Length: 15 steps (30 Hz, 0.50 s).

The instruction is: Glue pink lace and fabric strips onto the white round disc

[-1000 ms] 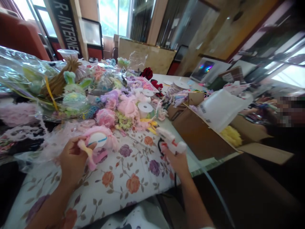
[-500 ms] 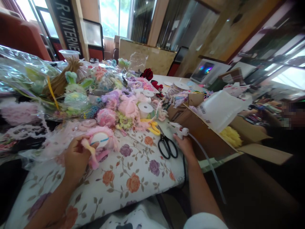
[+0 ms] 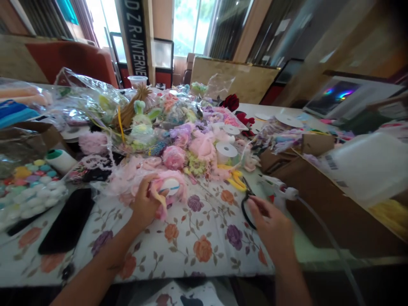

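Note:
My left hand (image 3: pixel 147 204) is closed on a soft pink strip (image 3: pixel 161 203) with a yellowish edge. This strip lies against a pink ruffled roll with a white round disc (image 3: pixel 170 187) at its centre, marked by a blue line. My right hand (image 3: pixel 270 221) has its fingers closed on the black-handled scissors (image 3: pixel 245 208), which lie on the flowered tablecloth. It covers one of their handle loops. Just beyond that hand rests a white glue gun (image 3: pixel 277 187), with a long translucent glue stick (image 3: pixel 331 242) running out of its back.
Yellow-handled scissors (image 3: pixel 236 179) lie ahead of the black ones. Behind is a heap of pastel fabric flowers and lace, with a white spool (image 3: pixel 226 151). An open cardboard box (image 3: pixel 321 199) stands right. A black phone (image 3: pixel 68 221) and bagged pompoms (image 3: pixel 32 193) are left.
My right hand has left the glue gun and come onto the black scissors. The view has turned left, bringing the phone and pompoms into sight. My left hand keeps the pink strip.

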{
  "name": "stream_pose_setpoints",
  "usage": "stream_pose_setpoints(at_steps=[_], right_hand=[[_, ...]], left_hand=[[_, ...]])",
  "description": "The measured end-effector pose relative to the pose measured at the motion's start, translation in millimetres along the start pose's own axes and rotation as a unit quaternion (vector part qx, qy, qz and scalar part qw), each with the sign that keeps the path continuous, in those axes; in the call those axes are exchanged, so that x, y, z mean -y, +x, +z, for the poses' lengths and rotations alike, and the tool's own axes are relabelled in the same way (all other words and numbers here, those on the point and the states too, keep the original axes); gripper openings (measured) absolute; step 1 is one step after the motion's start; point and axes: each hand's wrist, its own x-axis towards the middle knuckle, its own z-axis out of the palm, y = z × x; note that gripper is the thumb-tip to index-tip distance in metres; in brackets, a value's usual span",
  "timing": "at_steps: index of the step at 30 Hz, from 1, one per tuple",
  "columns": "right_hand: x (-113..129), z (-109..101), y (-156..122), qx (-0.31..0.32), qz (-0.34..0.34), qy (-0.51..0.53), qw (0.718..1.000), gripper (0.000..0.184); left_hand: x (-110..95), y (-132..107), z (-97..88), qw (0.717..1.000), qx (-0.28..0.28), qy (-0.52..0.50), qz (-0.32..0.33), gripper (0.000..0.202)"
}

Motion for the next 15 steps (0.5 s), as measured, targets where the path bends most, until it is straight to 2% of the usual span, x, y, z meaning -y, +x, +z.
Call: stream_pose_setpoints(at_steps=[2, 4, 6, 9, 11, 13, 15], right_hand=[[27, 20, 5, 0.088, -0.072, 0.108, 0.988, 0.041], [50, 41, 12, 0.149, -0.126, 0.166, 0.967, 0.039], [68, 59, 19, 0.194, -0.150, 0.220, 0.944, 0.050], [85, 84, 31, 0.292, -0.156, 0.314, 0.890, 0.078], [90, 98, 33, 0.338, -0.150, 0.353, 0.859, 0.084], [93, 108, 31, 0.359, -0.130, 0.383, 0.841, 0.077], [94, 113, 25, 0.373, -0.092, 0.408, 0.828, 0.062]], left_hand=[[2, 1, -1.0, 0.998, 0.021, 0.010, 0.061, 0.040], [3, 2, -1.2, 0.994, 0.049, 0.007, 0.099, 0.038], [2, 2, -1.1, 0.992, 0.070, 0.002, 0.108, 0.037], [0, 3, -0.8, 0.991, 0.085, -0.004, 0.107, 0.039], [-1, 3, -0.6, 0.990, 0.092, -0.007, 0.103, 0.041], [-1, 1, -0.3, 0.991, 0.097, -0.010, 0.088, 0.045], [0, -1, 0.2, 0.993, 0.101, -0.013, 0.061, 0.050]])
